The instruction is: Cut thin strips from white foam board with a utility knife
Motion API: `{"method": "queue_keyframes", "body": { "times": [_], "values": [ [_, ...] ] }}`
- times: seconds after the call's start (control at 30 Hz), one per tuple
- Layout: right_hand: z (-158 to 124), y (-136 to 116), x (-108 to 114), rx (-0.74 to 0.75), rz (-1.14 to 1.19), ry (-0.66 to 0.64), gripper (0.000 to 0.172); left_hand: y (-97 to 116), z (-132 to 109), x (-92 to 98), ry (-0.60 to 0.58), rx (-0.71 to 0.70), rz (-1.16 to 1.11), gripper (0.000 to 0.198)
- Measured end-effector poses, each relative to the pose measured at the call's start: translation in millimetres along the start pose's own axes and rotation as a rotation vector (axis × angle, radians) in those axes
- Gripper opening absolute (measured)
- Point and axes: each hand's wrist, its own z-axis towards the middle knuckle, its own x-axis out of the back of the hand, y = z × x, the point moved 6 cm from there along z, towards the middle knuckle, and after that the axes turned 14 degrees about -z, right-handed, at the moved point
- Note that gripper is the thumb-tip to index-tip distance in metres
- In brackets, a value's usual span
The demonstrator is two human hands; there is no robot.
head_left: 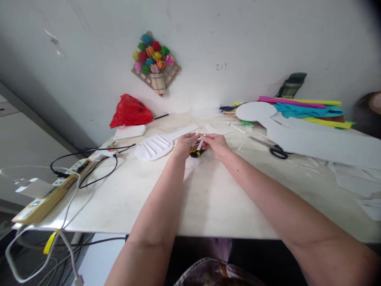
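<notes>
My left hand (185,144) and my right hand (216,144) meet over the middle of the table, fingers closed. Pinched between their fingertips is a small white strip (200,144), which looks like foam or thick paper. Just below the fingers lies a black and yellow tool (195,153), partly covered by my hands, its kind unclear. Left of my left hand is a white rounded cutout (149,154) with several slanted white strips on it. A longer flat white strip (185,131) lies behind my left hand.
Black-handled scissors (276,151) and a white sheet (315,139) lie to the right, with scraps around. Coloured sheets (309,107) are stacked behind. A red plastic bag (131,111) stands back left. A power strip (56,188) with cables runs along the left edge.
</notes>
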Motion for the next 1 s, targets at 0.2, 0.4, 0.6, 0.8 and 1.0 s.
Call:
{"method": "queue_keyframes", "body": {
  "times": [0.2, 0.4, 0.6, 0.8, 1.0],
  "values": [
    [-1.0, 2.6, -3.4, -0.048, 0.055, -0.009, 0.009, -6.4, 4.7, -3.8, -0.086, 0.083, -0.083, 0.015],
    [3.7, 7.7, -5.2, -0.010, 0.074, -0.015, 0.008, -9.5, 6.3, -1.5, -0.031, 0.150, -0.133, 0.012],
    [0.8, 5.4, -8.5, -0.033, 0.063, 0.003, 0.004, -12.1, 8.4, -0.7, -0.036, 0.145, -0.134, 0.015],
    [-2.6, 4.4, -7.2, -0.088, 0.056, 0.025, 0.005, -11.5, 5.9, -3.2, -0.055, 0.159, -0.140, 0.010],
    [-3.1, 4.6, -6.0, -0.106, 0.046, 0.038, 0.007, -11.2, 3.2, -4.4, -0.050, 0.174, -0.148, 0.011]
  ]
}}
